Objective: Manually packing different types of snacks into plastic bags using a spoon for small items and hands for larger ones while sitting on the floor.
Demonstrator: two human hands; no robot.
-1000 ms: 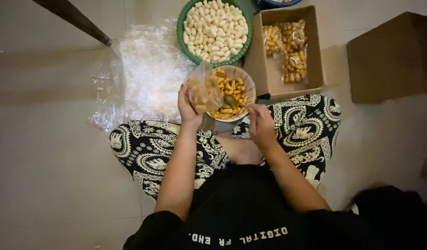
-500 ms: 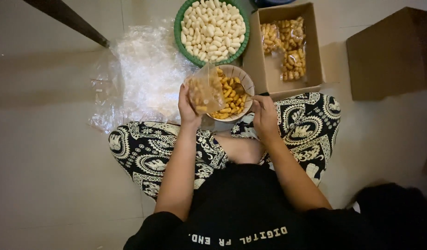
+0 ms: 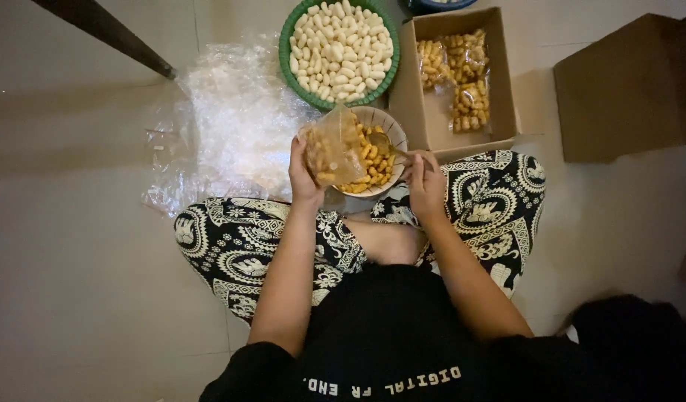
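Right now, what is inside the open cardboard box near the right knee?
The open cardboard box holds several clear packets of golden-brown snacks along its far and right side. The rest shows bare cardboard bottom. Anything under the packets is covered.

Blue bowl (image 3: 436, 4) cut off by top edge.

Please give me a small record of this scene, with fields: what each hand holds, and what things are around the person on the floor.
left hand: holds a small clear bag partly filled with golden snacks, over the bowl
right hand: holds a spoon that reaches into the bowl
bowl: pale, holds golden snack pieces, in front of the crossed legs
green basket: full of pale white pieces, beyond the bowl
open cardboard box: holds filled snack bags
clear plastic heap: on the floor, on the left-hand side
closed brown box: far right
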